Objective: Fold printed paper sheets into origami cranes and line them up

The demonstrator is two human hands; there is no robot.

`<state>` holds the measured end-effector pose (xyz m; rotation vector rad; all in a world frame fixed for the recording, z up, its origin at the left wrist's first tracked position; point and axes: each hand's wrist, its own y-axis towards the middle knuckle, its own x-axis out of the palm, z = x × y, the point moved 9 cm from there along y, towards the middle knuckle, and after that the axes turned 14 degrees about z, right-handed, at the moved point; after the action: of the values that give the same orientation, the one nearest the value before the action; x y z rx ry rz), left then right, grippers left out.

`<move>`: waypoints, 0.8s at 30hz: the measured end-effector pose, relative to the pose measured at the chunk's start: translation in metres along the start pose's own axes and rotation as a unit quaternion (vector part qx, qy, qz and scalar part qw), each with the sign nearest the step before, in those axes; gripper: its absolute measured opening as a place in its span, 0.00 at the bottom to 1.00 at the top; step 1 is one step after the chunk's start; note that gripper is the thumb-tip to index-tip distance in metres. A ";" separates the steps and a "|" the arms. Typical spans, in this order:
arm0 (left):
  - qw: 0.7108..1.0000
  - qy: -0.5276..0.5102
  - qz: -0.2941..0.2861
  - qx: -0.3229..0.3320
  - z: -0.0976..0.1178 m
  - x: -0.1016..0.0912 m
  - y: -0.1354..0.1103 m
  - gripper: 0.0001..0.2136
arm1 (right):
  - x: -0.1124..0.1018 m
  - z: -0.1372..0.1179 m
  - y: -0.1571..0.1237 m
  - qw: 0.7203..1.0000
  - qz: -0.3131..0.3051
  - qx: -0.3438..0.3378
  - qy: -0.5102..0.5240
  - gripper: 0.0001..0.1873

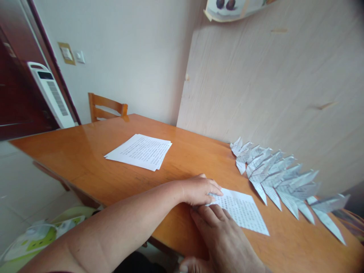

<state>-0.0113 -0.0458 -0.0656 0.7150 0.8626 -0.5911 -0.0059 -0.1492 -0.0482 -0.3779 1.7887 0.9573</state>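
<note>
At the lower centre of the frame, a white rectangular sheet of printed paper (246, 213) lies on the glossy orange-brown wooden surface (196, 155), its left end seemingly steadied by both hands. The left hand (199, 190) has fingers partly extended onto it; whether they pinch, I cannot tell. The right hand (223, 229) is loosely open, thumb apart, gripping nothing visible. Sharp-pointed folded printed-paper pieces (273, 168) overlap at right, probably bunched to save room; a smooth white printed-paper stack (140, 152) lies flat left of centre.
</note>
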 end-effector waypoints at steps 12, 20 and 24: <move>1.000 0.008 0.012 0.008 0.002 -0.002 -0.003 0.17 | -0.016 0.018 -0.022 0.999 0.039 0.016 -0.035 0.40; 1.000 0.009 0.019 -0.009 0.001 -0.006 -0.004 0.17 | -0.048 0.031 -0.046 0.988 0.106 0.046 -0.103 0.32; 1.000 0.005 0.016 -0.015 -0.001 -0.006 -0.005 0.18 | -0.060 0.039 -0.060 0.982 0.110 0.049 -0.143 0.31</move>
<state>-0.0181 -0.0470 -0.0625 0.7040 0.8662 -0.5460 0.0825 -0.1682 -0.0271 0.0230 1.6264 1.0153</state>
